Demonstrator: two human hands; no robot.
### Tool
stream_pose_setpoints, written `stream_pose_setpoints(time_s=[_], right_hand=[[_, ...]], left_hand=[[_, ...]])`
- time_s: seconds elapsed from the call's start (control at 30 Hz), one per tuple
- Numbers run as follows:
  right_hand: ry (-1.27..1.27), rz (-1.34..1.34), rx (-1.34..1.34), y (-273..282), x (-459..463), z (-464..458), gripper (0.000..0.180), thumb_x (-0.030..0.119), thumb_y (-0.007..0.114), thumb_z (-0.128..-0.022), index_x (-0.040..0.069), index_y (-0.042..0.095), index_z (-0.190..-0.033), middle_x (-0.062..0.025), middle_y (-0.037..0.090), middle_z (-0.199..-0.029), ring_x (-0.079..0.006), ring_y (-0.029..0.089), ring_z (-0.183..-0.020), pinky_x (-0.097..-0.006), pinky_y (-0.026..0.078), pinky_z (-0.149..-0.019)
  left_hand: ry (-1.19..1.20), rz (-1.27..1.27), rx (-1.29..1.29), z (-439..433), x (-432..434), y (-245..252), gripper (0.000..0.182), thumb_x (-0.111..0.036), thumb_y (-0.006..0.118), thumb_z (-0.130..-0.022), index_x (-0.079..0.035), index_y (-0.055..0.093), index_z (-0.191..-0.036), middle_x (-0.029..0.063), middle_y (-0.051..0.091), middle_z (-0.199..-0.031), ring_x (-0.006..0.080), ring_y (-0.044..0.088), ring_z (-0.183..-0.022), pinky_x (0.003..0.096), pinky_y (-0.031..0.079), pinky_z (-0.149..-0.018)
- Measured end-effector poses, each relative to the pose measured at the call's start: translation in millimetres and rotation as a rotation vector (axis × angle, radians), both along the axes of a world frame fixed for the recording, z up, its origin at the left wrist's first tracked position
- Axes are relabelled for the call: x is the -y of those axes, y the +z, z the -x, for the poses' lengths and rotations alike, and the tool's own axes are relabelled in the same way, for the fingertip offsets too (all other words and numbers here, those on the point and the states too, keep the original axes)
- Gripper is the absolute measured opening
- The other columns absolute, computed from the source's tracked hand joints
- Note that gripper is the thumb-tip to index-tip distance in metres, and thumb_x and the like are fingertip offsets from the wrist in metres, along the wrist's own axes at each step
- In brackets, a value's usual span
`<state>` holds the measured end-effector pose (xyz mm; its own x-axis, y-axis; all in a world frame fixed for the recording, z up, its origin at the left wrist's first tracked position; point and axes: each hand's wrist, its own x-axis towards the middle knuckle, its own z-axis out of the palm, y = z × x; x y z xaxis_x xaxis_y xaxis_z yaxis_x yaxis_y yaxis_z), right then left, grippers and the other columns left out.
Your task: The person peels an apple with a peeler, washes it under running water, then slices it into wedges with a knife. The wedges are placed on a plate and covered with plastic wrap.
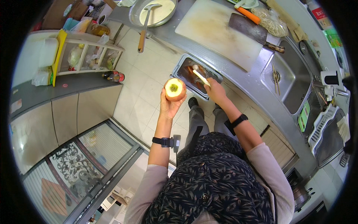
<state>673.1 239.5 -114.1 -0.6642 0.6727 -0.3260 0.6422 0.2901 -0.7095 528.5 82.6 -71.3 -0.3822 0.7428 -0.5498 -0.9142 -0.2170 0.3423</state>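
My left hand (171, 107) holds up a red-skinned apple (175, 89) from below. A ring of skin is peeled off around its hollow end, which faces up and shows pale flesh. My right hand (216, 91), to the right of the apple, is closed around a white-handled tool (200, 77), which points up and left; its working end is hard to make out. Below the tool stands a grey waste bin (181, 62) with a dark liner and orange and pale scraps inside.
On the steel counter lie a white cutting board (212, 33), a cleaver (249, 29), a carrot (248, 15) and a metal bowl (133, 16) of pale batter with a spatula (142, 39). A sink (293, 75) holds chopsticks (275, 78). Bottles (116, 77) lie on the left cabinet.
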Motion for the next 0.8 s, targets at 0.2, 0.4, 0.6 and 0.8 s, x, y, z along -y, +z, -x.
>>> stream_pose_setpoints(time_s=[0.2,0.4,0.6,0.8], right_hand=[[0.196,-0.144,-0.158,82,34,-2,0.022,0.029,0.051,-0.088,0.007,0.050,-0.092,-0.0140,0.059,-0.083,-0.0346,0.060,-0.074,-0.0439,0.048,-0.059],[0.370,-0.363,-0.123,101,34,10,0.026,0.033,0.051,-0.088,0.007,0.047,-0.085,-0.0109,0.057,-0.073,-0.0307,0.060,-0.061,-0.0410,0.047,-0.049],[0.492,-0.426,-0.089,101,10,7,0.029,0.035,0.052,-0.087,0.006,0.048,-0.083,-0.0117,0.059,-0.068,-0.0302,0.060,-0.055,-0.0389,0.046,-0.045],[0.584,-0.368,-0.093,114,-5,6,0.030,0.037,0.050,-0.088,0.007,0.047,-0.085,-0.0116,0.059,-0.071,-0.0343,0.057,-0.059,-0.0440,0.044,-0.050]], left_hand=[[0.002,-0.071,-0.067,-6,-5,4,0.052,-0.035,0.057,-0.084,-0.006,0.040,-0.125,0.0133,0.050,-0.121,0.0269,0.052,-0.110,0.0438,0.047,-0.093],[-0.054,0.019,-0.193,-10,-5,8,0.053,-0.021,0.059,-0.080,-0.006,0.037,-0.126,0.0133,0.050,-0.118,0.0261,0.053,-0.110,0.0423,0.048,-0.093],[-0.196,0.114,-0.301,-5,7,21,0.066,-0.028,0.064,-0.074,-0.005,0.036,-0.129,0.0143,0.050,-0.118,0.0255,0.056,-0.106,0.0404,0.051,-0.088],[-0.391,0.111,-0.370,9,13,31,0.071,-0.035,0.066,-0.072,-0.004,0.037,-0.129,0.0159,0.052,-0.118,0.0258,0.058,-0.104,0.0386,0.051,-0.087]])
